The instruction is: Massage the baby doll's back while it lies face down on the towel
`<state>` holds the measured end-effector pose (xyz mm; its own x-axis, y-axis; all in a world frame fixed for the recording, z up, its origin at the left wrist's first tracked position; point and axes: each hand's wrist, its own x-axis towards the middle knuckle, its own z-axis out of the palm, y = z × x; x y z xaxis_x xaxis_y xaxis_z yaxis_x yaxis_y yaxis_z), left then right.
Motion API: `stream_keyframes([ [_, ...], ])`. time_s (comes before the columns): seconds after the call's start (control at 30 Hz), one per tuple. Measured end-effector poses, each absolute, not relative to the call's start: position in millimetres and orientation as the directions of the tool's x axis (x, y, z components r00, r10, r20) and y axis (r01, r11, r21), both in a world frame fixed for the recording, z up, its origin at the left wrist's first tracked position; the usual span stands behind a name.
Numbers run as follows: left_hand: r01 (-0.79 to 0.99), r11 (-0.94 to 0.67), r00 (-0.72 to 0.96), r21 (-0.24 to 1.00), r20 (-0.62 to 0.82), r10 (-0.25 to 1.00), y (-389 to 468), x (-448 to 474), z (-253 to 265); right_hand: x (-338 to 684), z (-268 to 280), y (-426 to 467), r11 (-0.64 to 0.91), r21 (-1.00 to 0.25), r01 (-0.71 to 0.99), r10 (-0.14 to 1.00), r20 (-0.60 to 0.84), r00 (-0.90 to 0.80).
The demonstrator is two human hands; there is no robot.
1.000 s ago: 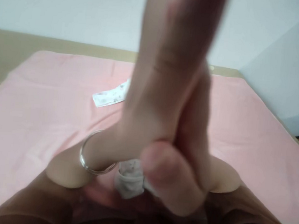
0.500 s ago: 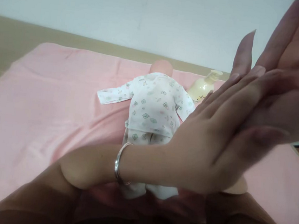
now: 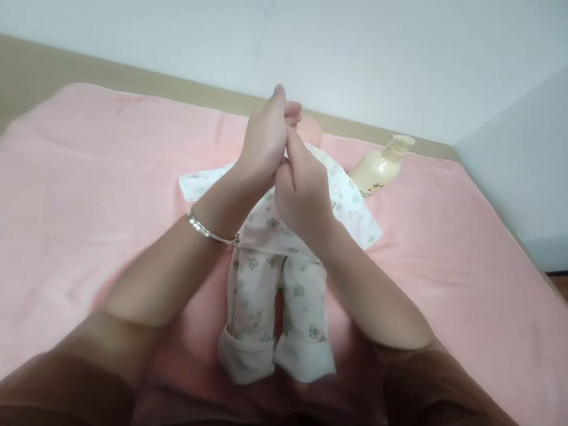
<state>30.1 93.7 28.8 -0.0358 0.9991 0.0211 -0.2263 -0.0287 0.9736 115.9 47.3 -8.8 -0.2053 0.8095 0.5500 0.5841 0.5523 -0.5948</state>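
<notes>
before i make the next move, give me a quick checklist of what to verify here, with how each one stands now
1. Left hand and right hand together: ok, they touch above the doll.
2. Nothing between the palms: cannot tell, the inner sides are hidden.
3. Doll lying on the pink blanket: ok.
4. Pump bottle apart from both hands: ok, it is beyond the right hand, near the doll's sleeve.
5. Wrists bare: not ok, a silver bracelet is on the left one.
6. Forearms uncovered: ok, the brown sleeves end near the elbows.
</notes>
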Motion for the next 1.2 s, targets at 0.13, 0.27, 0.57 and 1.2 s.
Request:
stream_keyframes([
  [0.13,-0.058,-0.168,-0.177,0.984,0.156,0.972,129.5,36.6,-21.3,121.6,-28.0,71.0,0.477,-0.61,0.633,0.86,0.472,-0.192],
  [0.27,0.024,-0.205,-0.221,0.978,0.205,0.953,139.3,41.4,-52.2,129.6,-50.6,88.9,0.443,-0.543,0.713,0.874,0.44,-0.208],
  [0.57,0.291,-0.349,-0.079,0.891,0.386,0.919,127.1,44.2,-68.6,167.8,-62.0,116.2,0.578,-0.347,0.739,0.81,0.356,-0.466],
  [1.2,0.525,-0.362,0.051,0.77,0.397,0.917,137.8,21.5,-93.5,154.2,-56.9,88.9,0.384,-0.26,0.886,0.915,0.233,-0.329],
])
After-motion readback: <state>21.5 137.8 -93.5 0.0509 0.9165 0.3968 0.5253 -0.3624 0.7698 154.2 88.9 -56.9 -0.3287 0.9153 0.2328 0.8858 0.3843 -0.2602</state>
